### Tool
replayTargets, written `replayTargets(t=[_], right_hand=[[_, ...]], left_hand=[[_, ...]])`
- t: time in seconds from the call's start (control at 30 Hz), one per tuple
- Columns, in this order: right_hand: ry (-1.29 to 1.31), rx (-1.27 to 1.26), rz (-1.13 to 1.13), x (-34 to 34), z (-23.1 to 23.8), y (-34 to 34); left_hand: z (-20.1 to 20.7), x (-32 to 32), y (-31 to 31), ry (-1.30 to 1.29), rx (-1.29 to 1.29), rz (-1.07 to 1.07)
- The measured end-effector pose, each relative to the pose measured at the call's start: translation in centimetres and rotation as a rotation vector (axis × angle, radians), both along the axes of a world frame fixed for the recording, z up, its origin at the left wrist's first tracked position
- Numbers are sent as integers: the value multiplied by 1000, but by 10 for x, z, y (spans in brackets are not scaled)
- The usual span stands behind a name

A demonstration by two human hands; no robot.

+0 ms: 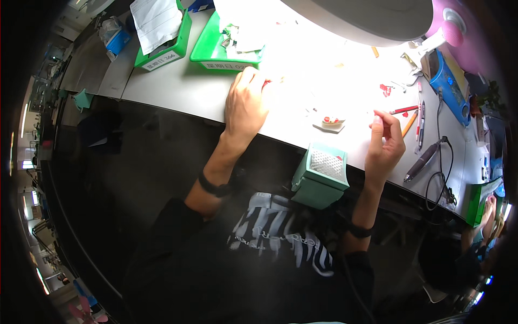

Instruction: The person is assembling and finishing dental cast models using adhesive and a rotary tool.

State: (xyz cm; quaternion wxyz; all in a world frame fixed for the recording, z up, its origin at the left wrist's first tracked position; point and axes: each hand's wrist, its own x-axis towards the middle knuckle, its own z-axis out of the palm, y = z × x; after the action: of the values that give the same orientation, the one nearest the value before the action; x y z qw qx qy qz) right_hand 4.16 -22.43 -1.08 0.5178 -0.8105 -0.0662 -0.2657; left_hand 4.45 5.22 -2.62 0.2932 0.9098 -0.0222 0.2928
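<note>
1. Table (167,94): white, brightly lit.
2. Left hand (246,105): fingers curled; grip unclear.
3. Right hand (386,141): half-curled; whether holding anything, unclear.
4. Pale tray (329,129) of red pieces (327,120): between the hands.
5. Red bit (266,82): at the left fingertips.

work table (167,100): white, crossing the upper part of the view, with a dark seam near its left end and a greyer surface beyond.
lamp shade (367,21): large, pale and rounded, hanging above the table.
light: very strong under the shade, so the middle of the table is washed to white.
floor (143,154): very dark below the table, details hard to tell.
bright strips (24,121): along the left rim, lamps or windows, i cannot tell which.
plant (490,93): green, at the right rim.
</note>
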Motion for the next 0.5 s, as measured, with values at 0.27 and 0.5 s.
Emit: replayTargets(t=[0.27,0.5], right_hand=[[9,3,30,2,-3,-6],[15,34,34,3,-2,-5]], left_hand=[[1,3,4,77,-150,-63],[-4,4,2,23,-62,-62]])
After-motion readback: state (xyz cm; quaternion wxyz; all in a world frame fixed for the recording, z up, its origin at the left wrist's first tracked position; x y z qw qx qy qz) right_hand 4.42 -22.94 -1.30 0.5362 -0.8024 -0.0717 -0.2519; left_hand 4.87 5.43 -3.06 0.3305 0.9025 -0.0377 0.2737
